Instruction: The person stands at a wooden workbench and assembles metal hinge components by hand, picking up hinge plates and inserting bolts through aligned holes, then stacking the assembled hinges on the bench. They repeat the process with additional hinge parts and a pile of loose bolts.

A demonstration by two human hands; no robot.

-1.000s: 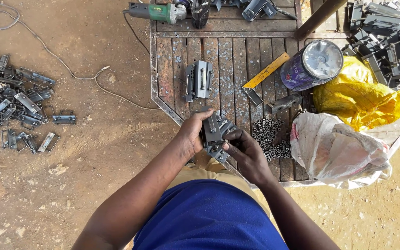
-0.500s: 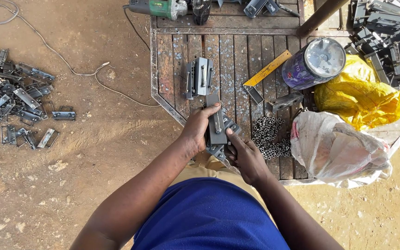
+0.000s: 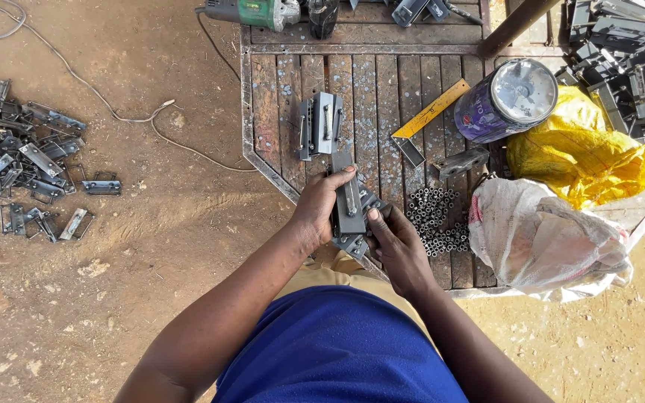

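At nine o'clock my pile of metal latch parts [image 3: 20, 160] lies unmoved on the dirt. My left hand [image 3: 321, 209] has closed around the grey steel latch plate [image 3: 349, 200], now raised upright off the wooden bench [image 3: 382, 89]. My right hand [image 3: 396, 242] pinches its lower end, so assembly looks underway. Small tubes [image 3: 434, 220] wait at three o'clock.

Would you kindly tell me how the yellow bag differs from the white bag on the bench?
The yellow bag is bright and opaque; the white bag is pale and slightly see-through. The yellow one lies farther back beside the tin; the white one sits at the near edge. Both are crumpled plastic.
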